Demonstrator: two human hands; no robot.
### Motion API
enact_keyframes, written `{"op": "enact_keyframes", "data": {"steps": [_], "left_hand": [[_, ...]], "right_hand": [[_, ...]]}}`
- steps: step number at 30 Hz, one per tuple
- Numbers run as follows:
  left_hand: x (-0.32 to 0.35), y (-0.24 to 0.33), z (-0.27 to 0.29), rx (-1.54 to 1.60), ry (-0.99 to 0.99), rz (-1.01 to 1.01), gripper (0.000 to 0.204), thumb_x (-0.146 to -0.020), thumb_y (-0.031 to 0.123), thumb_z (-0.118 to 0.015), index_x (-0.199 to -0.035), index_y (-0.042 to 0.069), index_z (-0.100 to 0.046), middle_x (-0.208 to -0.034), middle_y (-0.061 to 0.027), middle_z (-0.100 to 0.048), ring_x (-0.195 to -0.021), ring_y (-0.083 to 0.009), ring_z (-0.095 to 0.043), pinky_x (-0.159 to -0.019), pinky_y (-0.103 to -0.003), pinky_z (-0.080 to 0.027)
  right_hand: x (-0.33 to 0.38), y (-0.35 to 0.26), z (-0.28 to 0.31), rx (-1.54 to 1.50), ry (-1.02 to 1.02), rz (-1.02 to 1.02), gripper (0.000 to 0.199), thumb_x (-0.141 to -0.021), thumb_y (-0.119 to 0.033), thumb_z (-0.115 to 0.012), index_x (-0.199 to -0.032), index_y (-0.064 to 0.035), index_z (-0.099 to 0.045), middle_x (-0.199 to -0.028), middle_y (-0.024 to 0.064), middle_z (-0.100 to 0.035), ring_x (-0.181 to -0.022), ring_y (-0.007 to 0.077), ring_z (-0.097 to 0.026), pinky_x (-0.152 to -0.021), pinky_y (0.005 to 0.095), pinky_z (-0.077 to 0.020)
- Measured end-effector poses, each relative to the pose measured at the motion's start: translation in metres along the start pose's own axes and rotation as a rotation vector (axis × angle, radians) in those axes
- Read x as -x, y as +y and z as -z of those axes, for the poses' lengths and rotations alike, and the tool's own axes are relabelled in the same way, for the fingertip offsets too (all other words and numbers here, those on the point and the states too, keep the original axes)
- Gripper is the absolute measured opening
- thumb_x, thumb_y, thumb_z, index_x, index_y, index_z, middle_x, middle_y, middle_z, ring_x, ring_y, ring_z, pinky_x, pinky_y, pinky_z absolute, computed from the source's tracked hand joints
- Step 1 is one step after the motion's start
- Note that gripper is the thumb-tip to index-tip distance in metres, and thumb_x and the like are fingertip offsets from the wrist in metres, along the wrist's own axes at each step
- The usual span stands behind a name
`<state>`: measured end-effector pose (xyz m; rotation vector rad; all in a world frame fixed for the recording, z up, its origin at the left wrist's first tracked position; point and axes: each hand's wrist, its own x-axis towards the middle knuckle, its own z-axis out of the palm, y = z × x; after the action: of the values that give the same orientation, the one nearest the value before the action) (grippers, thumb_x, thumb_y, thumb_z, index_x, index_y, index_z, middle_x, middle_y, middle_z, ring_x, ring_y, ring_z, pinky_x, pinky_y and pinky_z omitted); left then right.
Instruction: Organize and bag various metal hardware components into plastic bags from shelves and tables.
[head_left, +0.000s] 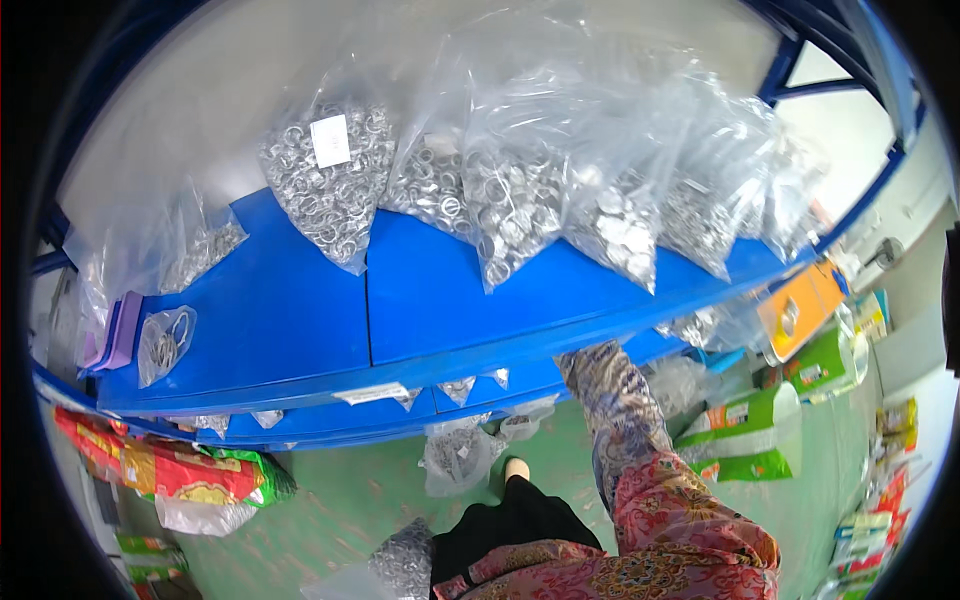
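Note:
My right arm in a patterned red and grey sleeve [625, 420] reaches up from the lower edge and goes in under the front edge of the blue top shelf [300, 310]. My right hand is hidden behind that edge, above the lower blue shelf [330, 420]. My left hand is out of sight. On the top shelf lie several clear plastic bags full of silver metal rings: one with a white label [330, 180], a larger one [510, 200] in the middle, another [610, 220] to its right. A small bag [163, 340] lies alone at the left.
A clear bag of metal parts [457, 455] rests on the green floor [350, 500] below the shelves, another [400, 560] by my leg. Green cartons [745, 430] and an orange box [800, 310] stand at the right. A colourful sack [190, 475] lies at the left.

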<state>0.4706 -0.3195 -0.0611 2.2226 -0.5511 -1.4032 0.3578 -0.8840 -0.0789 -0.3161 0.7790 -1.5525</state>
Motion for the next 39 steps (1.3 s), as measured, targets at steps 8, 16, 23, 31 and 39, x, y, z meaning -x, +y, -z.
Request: {"op": "enact_keyframes", "data": {"steps": [8,16,23,31,39], "left_hand": [[0.041,0.008,-0.087,0.115,0.070,0.161,0.019,-0.080,0.024,-0.054,-0.081,0.006,-0.060,-0.071,-0.0122,-0.058,-0.065,-0.0228,-0.053,-0.061,-0.034,-0.045],[0.073,0.001,-0.150,0.188,0.009,0.165,0.020,-0.081,0.024,-0.053,-0.082,0.006,-0.060,-0.072,-0.0127,-0.058,-0.066,-0.0236,-0.054,-0.062,-0.034,-0.045],[0.065,-0.023,-0.209,0.141,-0.062,0.139,0.020,-0.082,0.025,-0.052,-0.083,0.007,-0.060,-0.074,-0.0131,-0.058,-0.068,-0.0243,-0.054,-0.063,-0.034,-0.045],[0.049,-0.027,-0.267,0.040,-0.088,0.168,0.021,-0.083,0.026,-0.051,-0.084,0.007,-0.060,-0.075,-0.0136,-0.058,-0.069,-0.0252,-0.055,-0.064,-0.034,-0.045],[0.053,-0.007,-0.308,0.000,-0.022,0.232,0.022,-0.083,0.027,-0.050,-0.085,0.007,-0.059,-0.077,-0.0141,-0.059,-0.071,-0.0260,-0.055,-0.065,-0.034,-0.046]], "right_hand": [[-0.097,0.019,0.063,1.080,-0.218,0.262,0.014,-0.080,-0.009,-0.055,-0.093,-0.0029,-0.055,-0.087,0.0074,-0.059,-0.079,0.0161,-0.055,-0.067,0.0326,-0.0460],[-0.044,-0.115,0.133,1.174,-0.414,0.400,0.019,-0.079,-0.008,-0.059,-0.096,-0.0012,-0.055,-0.091,0.0072,-0.060,-0.082,0.0140,-0.055,-0.069,0.0301,-0.0461],[-0.076,-0.077,0.216,1.612,-0.897,0.591,0.045,-0.082,-0.021,-0.055,-0.122,-0.0029,-0.045,-0.120,0.0162,-0.049,-0.113,0.0218,-0.047,-0.093,0.0354,-0.0367],[-0.130,0.007,0.167,1.330,0.254,0.248,0.044,-0.074,-0.032,-0.064,-0.093,0.0071,-0.060,-0.090,0.0249,-0.062,-0.083,0.0403,-0.059,-0.073,0.0441,-0.0466],[-0.205,-0.055,0.189,2.647,-0.321,0.728,0.030,-0.090,-0.018,-0.041,-0.115,-0.0061,-0.053,-0.118,0.0110,-0.052,-0.108,0.0287,-0.050,-0.086,0.0365,-0.0417]]}}
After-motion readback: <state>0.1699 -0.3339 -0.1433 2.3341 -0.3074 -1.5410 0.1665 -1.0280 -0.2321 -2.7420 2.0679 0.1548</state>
